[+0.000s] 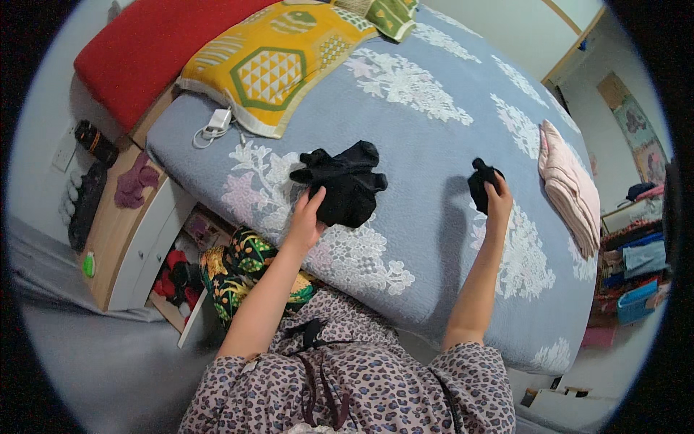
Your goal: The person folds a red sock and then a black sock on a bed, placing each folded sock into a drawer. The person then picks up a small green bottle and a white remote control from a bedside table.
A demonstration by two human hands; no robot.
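A person in a leopard-print top leans over a bed [434, 239] spread with a blue-grey quilt patterned in white flowers, working on dark clothing. The left hand [305, 217] rests with fingers spread on the lower edge of a crumpled black garment [343, 184] lying on the quilt near the middle of the bed, pressing rather than pinching it. The right hand [497, 199] is closed around a smaller balled-up black piece [481, 181], lifted just above the quilt and well apart from the larger one. Both items look soft, light and limp, likely to sag and unfold when raised, so an edge or a bunched fold gives the surest hold; nothing about them appears fragile or slippery. A stack of folded pink cloth [571, 188] lies at the far right of the bed, and a yellow patterned pillow [275, 69] with a white charger [217, 123] beside it sits at the head.
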